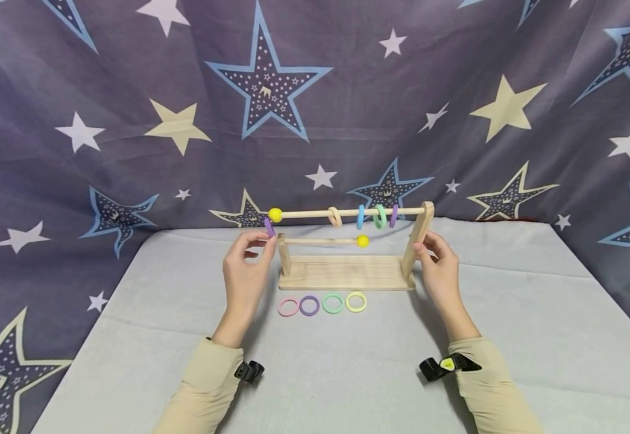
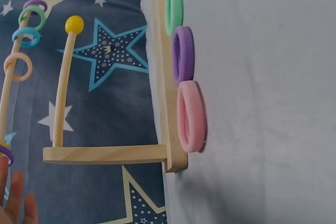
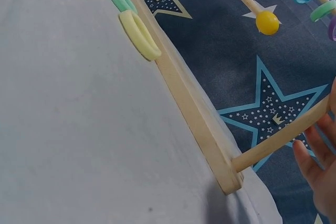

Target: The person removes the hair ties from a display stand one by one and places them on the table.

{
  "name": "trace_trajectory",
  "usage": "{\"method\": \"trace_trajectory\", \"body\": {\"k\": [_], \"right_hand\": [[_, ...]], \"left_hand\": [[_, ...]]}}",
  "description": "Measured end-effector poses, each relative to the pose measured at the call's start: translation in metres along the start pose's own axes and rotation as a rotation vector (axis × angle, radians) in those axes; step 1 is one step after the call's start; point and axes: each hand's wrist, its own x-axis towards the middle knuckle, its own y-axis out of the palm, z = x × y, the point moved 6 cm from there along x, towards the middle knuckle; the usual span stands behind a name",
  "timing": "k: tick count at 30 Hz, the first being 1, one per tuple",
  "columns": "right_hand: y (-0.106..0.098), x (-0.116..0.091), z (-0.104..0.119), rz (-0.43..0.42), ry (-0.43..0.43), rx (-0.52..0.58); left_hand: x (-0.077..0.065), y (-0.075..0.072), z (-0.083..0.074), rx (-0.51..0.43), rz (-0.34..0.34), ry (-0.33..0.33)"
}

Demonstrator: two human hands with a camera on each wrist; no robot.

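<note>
With thumb and fingertips my left hand [image 1: 245, 268] pinches a purple hair tie [image 1: 269, 227] at the yellow ball [image 1: 275, 215] that ends the upper rod [image 1: 306, 214] of a wooden stand [image 1: 347, 274]. In the left wrist view that hair tie [image 2: 6, 153] sits close around the ball; whether it is past the ball I cannot tell. My right hand [image 1: 442, 271] holds the tall right upright [image 1: 417, 241]. Along the upper rod hang a peach hair tie [image 1: 335, 217], a blue one [image 1: 360, 217], a green one [image 1: 380, 216] and another purple one [image 1: 393, 215].
Before the stand lie a pink hair tie [image 1: 289, 307], a purple one [image 1: 309, 305], a green one [image 1: 333, 303] and a yellow one [image 1: 355, 302], in a row on the pale tablecloth [image 1: 347, 374]. A lower rod [image 1: 320, 241] with a yellow ball points right. Behind hangs a star-patterned cloth [image 1: 347, 120].
</note>
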Motion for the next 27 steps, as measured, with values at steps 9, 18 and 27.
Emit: {"method": "trace_trajectory", "body": {"k": [9,18,27], "right_hand": [[0.0,0.001,0.0,-0.004,-0.006,0.001],[-0.001,0.0,-0.001,-0.011,-0.001,0.007],[-0.001,0.0,-0.002,-0.017,-0.006,0.008]], "left_hand": [[-0.01,0.006,-0.007,0.04,0.143,0.171],[-0.022,0.019,-0.01,0.028,0.347,0.217],[-0.032,0.032,-0.017,0.101,0.433,0.254]]}}
